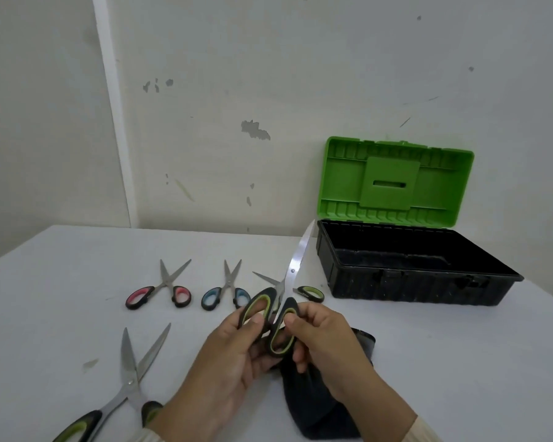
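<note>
Both hands hold up a large pair of scissors (292, 269) with black and lime-green handles, its closed blades pointing up and right toward the toolbox. My left hand (233, 355) grips the left handle loop, thumb on its rim. My right hand (323, 342) pinches the right handle loop. A dark cloth (316, 406) lies on the table beneath my right hand, partly hidden by it.
An open toolbox (396, 282), black base with green lid (393, 180) upright against the wall, stands at the right. On the white table (61, 282) lie pink-handled scissors (160, 291), blue-handled scissors (227, 290), small green-handled scissors (308, 293) and large open green-handled scissors (125, 387).
</note>
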`<act>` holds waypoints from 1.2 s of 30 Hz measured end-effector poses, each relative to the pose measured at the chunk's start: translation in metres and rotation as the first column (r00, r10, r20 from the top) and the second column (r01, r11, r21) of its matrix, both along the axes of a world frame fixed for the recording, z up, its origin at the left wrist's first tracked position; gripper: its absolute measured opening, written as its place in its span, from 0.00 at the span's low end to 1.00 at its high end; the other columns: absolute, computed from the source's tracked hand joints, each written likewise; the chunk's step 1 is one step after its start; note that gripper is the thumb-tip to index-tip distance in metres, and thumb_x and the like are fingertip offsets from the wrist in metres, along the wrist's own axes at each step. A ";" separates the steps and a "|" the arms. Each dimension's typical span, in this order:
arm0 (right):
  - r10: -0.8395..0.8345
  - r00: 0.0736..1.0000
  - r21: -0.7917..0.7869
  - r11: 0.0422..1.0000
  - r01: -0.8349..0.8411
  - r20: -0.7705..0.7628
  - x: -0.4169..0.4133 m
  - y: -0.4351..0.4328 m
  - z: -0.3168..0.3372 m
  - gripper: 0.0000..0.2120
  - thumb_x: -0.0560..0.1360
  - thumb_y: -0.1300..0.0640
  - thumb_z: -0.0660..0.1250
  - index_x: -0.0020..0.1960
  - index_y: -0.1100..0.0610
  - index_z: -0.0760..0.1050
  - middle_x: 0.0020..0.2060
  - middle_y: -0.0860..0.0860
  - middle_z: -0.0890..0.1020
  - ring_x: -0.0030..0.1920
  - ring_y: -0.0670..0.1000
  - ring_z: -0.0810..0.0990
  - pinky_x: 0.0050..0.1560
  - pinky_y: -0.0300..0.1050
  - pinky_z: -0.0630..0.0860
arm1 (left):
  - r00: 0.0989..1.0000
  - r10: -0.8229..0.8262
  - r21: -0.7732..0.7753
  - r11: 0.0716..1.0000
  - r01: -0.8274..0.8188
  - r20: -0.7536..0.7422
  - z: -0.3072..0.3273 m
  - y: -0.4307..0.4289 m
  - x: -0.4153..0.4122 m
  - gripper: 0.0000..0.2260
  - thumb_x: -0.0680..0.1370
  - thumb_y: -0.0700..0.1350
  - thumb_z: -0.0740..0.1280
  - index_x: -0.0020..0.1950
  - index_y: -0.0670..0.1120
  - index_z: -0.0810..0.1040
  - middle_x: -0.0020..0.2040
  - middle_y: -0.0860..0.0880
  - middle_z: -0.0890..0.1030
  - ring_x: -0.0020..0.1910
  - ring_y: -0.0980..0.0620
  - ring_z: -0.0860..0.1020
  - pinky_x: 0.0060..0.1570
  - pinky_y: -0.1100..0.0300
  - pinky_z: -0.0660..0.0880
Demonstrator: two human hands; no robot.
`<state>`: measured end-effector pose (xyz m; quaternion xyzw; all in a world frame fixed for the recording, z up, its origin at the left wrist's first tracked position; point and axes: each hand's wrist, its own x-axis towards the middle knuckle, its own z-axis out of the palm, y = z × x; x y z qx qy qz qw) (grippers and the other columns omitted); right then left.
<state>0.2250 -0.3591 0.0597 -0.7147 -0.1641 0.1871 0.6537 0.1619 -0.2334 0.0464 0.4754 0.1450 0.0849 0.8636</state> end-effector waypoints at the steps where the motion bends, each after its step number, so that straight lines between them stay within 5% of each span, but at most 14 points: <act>1: 0.001 1.000 -0.009 1.000 -0.001 -0.001 0.000 0.000 -0.001 0.06 0.76 0.59 0.63 0.44 0.59 0.78 0.29 0.54 0.82 0.23 0.48 0.71 0.23 0.41 0.71 | 1.000 -0.009 -0.003 1.000 0.009 -0.005 0.000 -0.001 0.000 0.10 0.80 0.40 0.60 0.54 0.45 0.80 0.43 0.41 0.84 0.38 0.46 0.83 0.40 0.52 0.81; 4: -0.092 0.965 -0.142 0.981 0.129 0.244 0.006 -0.003 -0.001 0.06 0.76 0.56 0.63 0.52 0.51 0.77 0.36 0.49 0.81 0.26 0.44 0.73 0.30 0.37 0.74 | 1.000 -0.003 -0.010 1.000 0.002 -0.024 -0.001 0.003 0.000 0.10 0.80 0.40 0.60 0.54 0.45 0.80 0.40 0.43 0.85 0.36 0.46 0.82 0.43 0.49 0.80; 6: -0.014 0.726 -0.304 0.903 0.305 0.687 0.014 -0.009 0.000 0.17 0.75 0.60 0.63 0.63 0.48 0.70 0.55 0.43 0.73 0.41 0.39 0.75 0.43 0.28 0.72 | 0.999 -0.017 -0.007 1.000 0.017 -0.045 0.000 0.005 -0.001 0.09 0.80 0.40 0.61 0.54 0.44 0.80 0.39 0.43 0.85 0.34 0.46 0.81 0.44 0.47 0.80; 8: 0.238 0.465 -0.424 0.835 0.350 0.853 0.021 -0.012 -0.001 0.26 0.72 0.66 0.63 0.68 0.52 0.65 0.65 0.44 0.65 0.59 0.45 0.72 0.56 0.30 0.70 | 0.996 -0.050 0.024 0.998 0.052 -0.078 0.002 0.004 -0.003 0.09 0.79 0.40 0.61 0.54 0.44 0.80 0.39 0.42 0.85 0.32 0.46 0.81 0.39 0.50 0.81; 10: 0.351 0.487 -0.542 0.772 0.333 0.800 0.020 -0.014 0.004 0.24 0.72 0.67 0.62 0.67 0.53 0.67 0.68 0.49 0.65 0.63 0.53 0.68 0.61 0.43 0.71 | 0.992 -0.074 0.045 0.996 0.078 -0.099 0.004 0.005 -0.004 0.09 0.79 0.39 0.61 0.55 0.43 0.80 0.40 0.41 0.84 0.30 0.47 0.81 0.32 0.56 0.80; 13: 0.287 0.500 -0.495 0.793 0.355 0.817 0.019 -0.026 0.010 0.14 0.73 0.65 0.63 0.57 0.56 0.77 0.56 0.51 0.74 0.55 0.52 0.73 0.53 0.45 0.76 | 0.991 -0.100 0.059 0.993 0.105 -0.090 0.007 0.002 -0.004 0.10 0.79 0.41 0.61 0.56 0.40 0.79 0.41 0.39 0.83 0.29 0.47 0.79 0.31 0.59 0.79; 17: 0.271 0.617 -0.566 0.746 0.350 0.739 0.026 -0.051 0.016 0.11 0.76 0.59 0.61 0.56 0.53 0.77 0.54 0.49 0.74 0.51 0.50 0.75 0.53 0.43 0.75 | 0.994 -0.069 0.162 0.983 0.081 -0.081 0.010 -0.016 0.006 0.18 0.81 0.52 0.57 0.54 0.42 0.81 0.46 0.41 0.86 0.41 0.44 0.83 0.47 0.51 0.79; 20: 0.216 0.695 -0.616 0.681 0.396 0.686 0.041 -0.078 0.013 0.09 0.76 0.58 0.62 0.51 0.52 0.79 0.51 0.49 0.74 0.47 0.48 0.76 0.48 0.37 0.72 | 0.996 0.060 0.363 0.931 -0.032 -0.065 0.009 -0.036 0.024 0.17 0.82 0.49 0.54 0.55 0.45 0.81 0.49 0.45 0.86 0.51 0.45 0.82 0.56 0.51 0.76; 22: 0.145 0.731 -0.621 0.650 0.438 0.667 0.055 -0.095 0.012 0.07 0.74 0.58 0.64 0.49 0.51 0.79 0.47 0.49 0.73 0.46 0.49 0.76 0.44 0.37 0.69 | 0.993 0.121 0.650 0.754 -0.092 0.000 0.003 -0.049 0.039 0.13 0.81 0.44 0.56 0.56 0.50 0.79 0.56 0.48 0.82 0.57 0.48 0.78 0.59 0.56 0.71; 24: 0.089 0.734 -0.614 0.621 0.488 0.673 0.073 -0.107 0.016 0.06 0.73 0.58 0.65 0.47 0.51 0.80 0.44 0.49 0.72 0.46 0.52 0.77 0.45 0.39 0.69 | 0.995 0.087 0.934 0.350 -0.071 0.043 -0.006 -0.060 0.056 0.14 0.80 0.43 0.58 0.64 0.51 0.75 0.64 0.50 0.77 0.65 0.50 0.72 0.63 0.58 0.66; 26: 0.064 0.715 -0.597 0.604 0.528 0.696 0.095 -0.113 0.027 0.06 0.72 0.59 0.66 0.46 0.52 0.81 0.44 0.51 0.72 0.46 0.54 0.77 0.48 0.43 0.71 | 1.000 0.014 0.999 -0.044 0.026 -0.026 -0.014 -0.070 0.074 0.19 0.79 0.48 0.57 0.71 0.52 0.68 0.70 0.52 0.70 0.70 0.51 0.65 0.70 0.56 0.59; 28: 0.056 0.683 -0.573 0.597 0.562 0.728 0.121 -0.112 0.041 0.06 0.72 0.59 0.67 0.46 0.53 0.81 0.45 0.54 0.75 0.46 0.55 0.77 0.49 0.45 0.72 | 0.988 -0.027 0.957 -0.251 0.143 -0.155 -0.021 -0.081 0.089 0.21 0.80 0.51 0.54 0.74 0.51 0.62 0.76 0.52 0.63 0.75 0.51 0.57 0.74 0.52 0.52; 31: 0.067 0.671 -0.578 0.576 0.579 0.739 0.168 -0.105 0.058 0.06 0.71 0.60 0.67 0.44 0.54 0.81 0.44 0.55 0.80 0.45 0.55 0.79 0.48 0.47 0.77 | 0.963 -0.031 0.904 -0.352 0.241 -0.269 -0.030 -0.089 0.104 0.22 0.81 0.52 0.49 0.75 0.48 0.60 0.78 0.50 0.58 0.78 0.50 0.52 0.76 0.49 0.49; 36: 0.251 0.756 -0.790 0.313 0.527 0.605 0.245 -0.085 0.050 0.08 0.71 0.65 0.61 0.37 0.60 0.78 0.41 0.56 0.83 0.34 0.54 0.78 0.33 0.43 0.76 | 0.964 -0.036 0.908 -0.346 0.235 -0.263 -0.036 -0.087 0.108 0.22 0.81 0.52 0.49 0.75 0.49 0.59 0.78 0.52 0.59 0.77 0.52 0.55 0.75 0.51 0.51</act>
